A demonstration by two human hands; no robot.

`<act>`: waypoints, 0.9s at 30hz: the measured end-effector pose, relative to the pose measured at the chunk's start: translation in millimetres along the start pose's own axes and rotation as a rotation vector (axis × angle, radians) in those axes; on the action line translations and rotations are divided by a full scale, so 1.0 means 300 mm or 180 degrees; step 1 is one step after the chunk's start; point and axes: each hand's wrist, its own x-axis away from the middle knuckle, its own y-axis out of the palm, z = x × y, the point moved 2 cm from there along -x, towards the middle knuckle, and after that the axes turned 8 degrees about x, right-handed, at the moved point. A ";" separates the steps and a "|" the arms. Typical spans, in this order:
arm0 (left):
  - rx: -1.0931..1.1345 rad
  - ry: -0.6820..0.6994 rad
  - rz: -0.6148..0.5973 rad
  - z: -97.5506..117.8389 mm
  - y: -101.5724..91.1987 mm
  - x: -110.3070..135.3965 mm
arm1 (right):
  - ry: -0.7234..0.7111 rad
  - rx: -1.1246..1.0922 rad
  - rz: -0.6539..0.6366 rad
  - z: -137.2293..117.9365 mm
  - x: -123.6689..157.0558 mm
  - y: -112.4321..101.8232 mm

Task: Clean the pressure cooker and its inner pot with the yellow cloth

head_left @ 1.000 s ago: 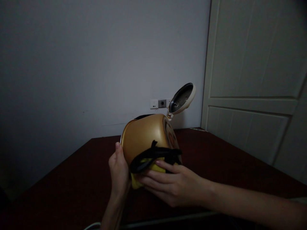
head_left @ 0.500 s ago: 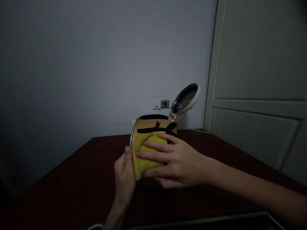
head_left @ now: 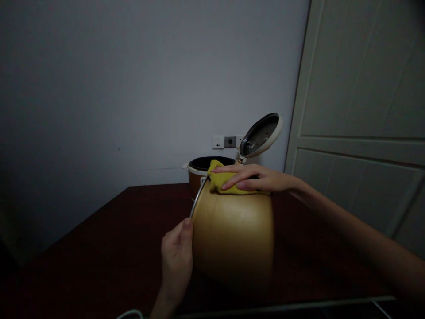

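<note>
I hold a golden-brown inner pot [head_left: 234,235] on its side above the dark red table, its rim turned to the left. My left hand [head_left: 177,261] grips that rim, with the thumb on the outside. My right hand [head_left: 255,178] lies flat on top of the pot, fingers stretched out, pressing a yellow cloth [head_left: 222,181] against the pot's wall. Behind the pot stands a rice cooker [head_left: 206,170] with its lid [head_left: 260,134] swung open.
The dark red table [head_left: 109,239] runs back to a grey wall with a socket plate [head_left: 224,141]. A white panelled door [head_left: 361,124] stands at the right. A white cable [head_left: 129,313] shows at the bottom edge.
The pot has come nearer and turned so its wall faces me. My right hand has slid the yellow cloth from the side up to the top. The left hand stays on the rim.
</note>
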 end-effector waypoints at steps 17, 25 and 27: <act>0.1471 -0.1540 0.0734 -0.069 -0.036 -0.054 | 0.1644 -0.2711 0.1592 0.249 0.122 0.192; 0.1910 -0.1799 0.0791 -0.148 -0.063 -0.073 | 0.1982 -0.2835 0.2107 0.232 0.161 0.317; 0.2177 -0.1895 0.0823 -0.153 -0.058 -0.082 | 0.1949 -0.2640 0.2304 0.218 0.173 0.350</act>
